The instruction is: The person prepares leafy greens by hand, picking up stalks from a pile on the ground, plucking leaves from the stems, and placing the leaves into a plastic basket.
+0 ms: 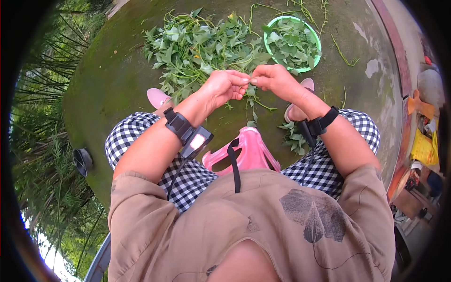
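Note:
My left hand [229, 88] and my right hand [276, 81] meet fingertip to fingertip in front of me. Both are closed in a pinch on a thin green leafy stem [252, 99], whose leaves dangle below the fingers. How the stem runs between the fingertips is mostly hidden. Just beyond my left hand spreads a large heap of leafy green vines [199, 44] on the ground. Past my right hand stands a light green round basket [320, 48] with picked leaves [292, 42] in it.
A pink plastic stool [251, 145] shows between my knees. Loose bare stems [345, 52] lie around the basket, and more leaves [296, 140] lie by my right foot. Dense plants [51, 155] border the mossy concrete [105, 80] on the left; a yellow bag [424, 146] lies far right.

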`<move>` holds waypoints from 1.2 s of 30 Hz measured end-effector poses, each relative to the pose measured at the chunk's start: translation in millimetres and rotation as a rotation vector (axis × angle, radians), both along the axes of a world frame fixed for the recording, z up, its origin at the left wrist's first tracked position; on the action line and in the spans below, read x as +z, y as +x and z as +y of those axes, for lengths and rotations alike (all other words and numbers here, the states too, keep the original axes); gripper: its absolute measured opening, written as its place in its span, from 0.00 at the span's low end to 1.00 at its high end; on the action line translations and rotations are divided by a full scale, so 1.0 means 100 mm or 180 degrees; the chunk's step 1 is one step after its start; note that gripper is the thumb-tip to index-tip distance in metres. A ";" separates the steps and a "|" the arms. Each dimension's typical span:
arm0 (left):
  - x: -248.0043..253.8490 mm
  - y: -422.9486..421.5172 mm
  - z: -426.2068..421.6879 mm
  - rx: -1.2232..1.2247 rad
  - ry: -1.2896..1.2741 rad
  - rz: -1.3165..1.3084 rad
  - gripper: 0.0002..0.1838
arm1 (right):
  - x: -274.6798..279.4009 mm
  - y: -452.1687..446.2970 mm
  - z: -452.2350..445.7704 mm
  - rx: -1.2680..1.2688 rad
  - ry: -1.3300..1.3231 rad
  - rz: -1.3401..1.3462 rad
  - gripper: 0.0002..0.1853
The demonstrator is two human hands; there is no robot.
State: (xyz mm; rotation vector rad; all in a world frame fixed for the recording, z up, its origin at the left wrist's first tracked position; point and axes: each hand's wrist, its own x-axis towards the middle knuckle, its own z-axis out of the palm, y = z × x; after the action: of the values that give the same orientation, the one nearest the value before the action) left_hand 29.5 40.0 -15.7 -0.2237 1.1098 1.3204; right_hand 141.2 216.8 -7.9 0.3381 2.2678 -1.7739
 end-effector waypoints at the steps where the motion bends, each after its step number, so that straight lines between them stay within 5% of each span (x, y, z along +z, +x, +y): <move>1: 0.00 0.00 0.00 -0.0011 -0.0004 0.0002 0.10 | 0.02 -0.01 0.01 0.0010 -0.0078 -0.0054 0.10; 5: 0.08 -0.02 0.02 0.0122 -0.0257 0.0200 0.12 | -0.01 -0.02 0.12 -0.0802 -0.0669 -0.0174 0.09; 12: 0.09 -0.37 -0.14 0.0865 -0.0412 0.0508 0.18 | -0.40 -0.02 0.96 -0.3550 -0.0452 -0.0721 0.13; 18: 0.30 -0.64 -0.35 0.1247 -0.0161 0.0811 0.15 | -1.29 -0.04 0.49 -0.1490 -0.0063 -0.1776 0.12; 22: 0.30 -0.60 -0.39 0.1219 -0.0335 0.0760 0.14 | -1.84 -0.04 -0.28 0.0708 0.1769 -0.1217 0.23; 25: 0.36 -0.61 -0.38 0.1209 -0.0302 0.0711 0.14 | -1.77 -0.11 -0.63 0.1292 0.2280 -0.1328 0.28; 31: 0.59 -0.69 -0.34 0.1215 -0.0095 0.0819 0.14 | -1.85 -0.23 -0.77 0.1305 0.2608 -0.1495 0.28; 36: 0.69 -0.78 -0.35 0.1336 0.0028 0.0936 0.15 | -1.48 -0.33 -0.67 -0.0476 0.1783 -0.1137 0.24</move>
State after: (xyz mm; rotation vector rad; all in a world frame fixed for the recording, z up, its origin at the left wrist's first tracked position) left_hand -48.8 5.1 53.2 -0.2717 1.3519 1.7726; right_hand 108.5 149.9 -156.2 0.8670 2.4644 -0.9861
